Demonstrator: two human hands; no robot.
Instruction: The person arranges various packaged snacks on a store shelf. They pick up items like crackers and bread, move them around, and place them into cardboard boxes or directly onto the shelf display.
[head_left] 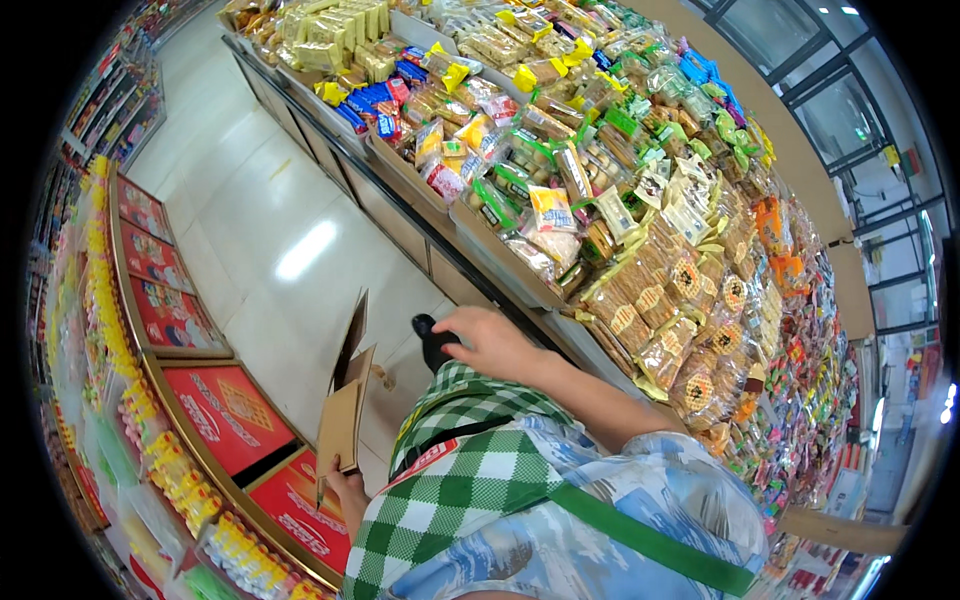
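My left hand (346, 491), low at the left of my apron, is closed on the edge of a brown cardboard box (342, 425). The box hangs beside me with flaps spread, and its inside is mostly hidden. In front of my body, my right hand (490, 340) hangs loosely with thumb and fingers a little apart, holding nothing that I can see. Just beyond its fingers, a black shoe (428, 328) shows on the floor. Nearest to that hand is the edge of the snack display, with packaged biscuits (620, 318) piled on it.
A long sloping display (440, 250) of wrapped snacks and cakes runs along my right. To my left stands a curved shelf unit with red panels (215, 410) and yellow packets (170, 465). Between them lies a pale tiled aisle (260, 200). Glass windows (835, 100) are at far right.
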